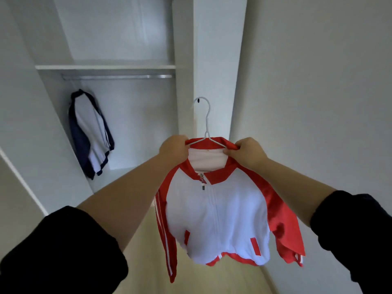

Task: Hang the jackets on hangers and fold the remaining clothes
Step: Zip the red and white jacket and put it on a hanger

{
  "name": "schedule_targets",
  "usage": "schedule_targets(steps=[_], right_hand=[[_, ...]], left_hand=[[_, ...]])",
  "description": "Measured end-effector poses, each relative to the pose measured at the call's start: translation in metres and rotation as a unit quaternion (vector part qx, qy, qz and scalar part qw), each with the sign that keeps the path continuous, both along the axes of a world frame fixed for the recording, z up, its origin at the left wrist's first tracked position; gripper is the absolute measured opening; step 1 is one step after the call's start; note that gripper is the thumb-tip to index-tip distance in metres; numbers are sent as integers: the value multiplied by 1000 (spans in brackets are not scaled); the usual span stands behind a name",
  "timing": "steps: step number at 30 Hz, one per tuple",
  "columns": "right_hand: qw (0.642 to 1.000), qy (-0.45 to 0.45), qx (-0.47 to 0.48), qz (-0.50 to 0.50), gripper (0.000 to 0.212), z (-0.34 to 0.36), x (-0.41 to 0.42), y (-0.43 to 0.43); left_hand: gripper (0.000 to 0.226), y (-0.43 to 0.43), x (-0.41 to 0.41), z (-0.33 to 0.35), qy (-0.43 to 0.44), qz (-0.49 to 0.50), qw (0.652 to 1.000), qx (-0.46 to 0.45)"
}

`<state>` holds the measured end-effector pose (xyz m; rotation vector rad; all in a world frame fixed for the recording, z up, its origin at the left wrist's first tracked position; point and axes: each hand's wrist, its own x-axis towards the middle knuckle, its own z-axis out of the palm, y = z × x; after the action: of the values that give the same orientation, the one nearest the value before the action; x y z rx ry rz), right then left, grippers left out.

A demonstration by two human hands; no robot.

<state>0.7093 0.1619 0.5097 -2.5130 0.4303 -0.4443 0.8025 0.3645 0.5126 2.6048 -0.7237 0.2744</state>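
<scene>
Before the open wardrobe [118, 66], left hand [172, 148] and right hand [248, 152] each clenched the red-and-white jacket [216, 217] at its shoulders, wire hanger [206, 124] inside, navy jacket [91, 132] hung behind.

Hanger [207, 122] arms vanish inside red jacket [216, 219] collar. L hand [172, 148] & R hand [247, 151] fingertips buried in fabric. Navy jacket [89, 132] blurred; how it hangs unclear. Black sleeves [63, 251] cut off at btm edge.

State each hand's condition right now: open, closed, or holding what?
Left hand: closed, pinching the red-and-white jacket by its collar, beside the wire hanger.
Right hand: closed, pinching the collar's other side.
</scene>
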Motion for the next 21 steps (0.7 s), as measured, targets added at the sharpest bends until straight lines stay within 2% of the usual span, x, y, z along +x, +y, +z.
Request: schedule_targets(steps=[2,4,7,9,12,14,17,21], right_hand=[[999,6,33,-8,51,-6,39,40],[996,17,85,-24,53,-12,77,76],[974,52,214,-44,46,-17,123,124],[933,62,352,-46,41,-17,151,154],[844,67,531,-32,22,-16,195,197],[813,82,576,-16,26,-18,228,221],[792,129,595,45,24,-23,279,249],[777,186,595,82,19,-34,363,276]], left_hand=[[28,45,28,-4,32,-15,999,-18],[37,90,55,-12,58,-27,998,6],[34,148,91,-34,115,-43,991,48],[32,178,111,-49,163,-48,985,36],[28,207,143,-61,229,-33,973,-24],[21,218,167,-62,298,-19,950,-93],[17,231,205,-58,386,-8,909,-159],[38,253,268,-53,433,-37,890,-139]])
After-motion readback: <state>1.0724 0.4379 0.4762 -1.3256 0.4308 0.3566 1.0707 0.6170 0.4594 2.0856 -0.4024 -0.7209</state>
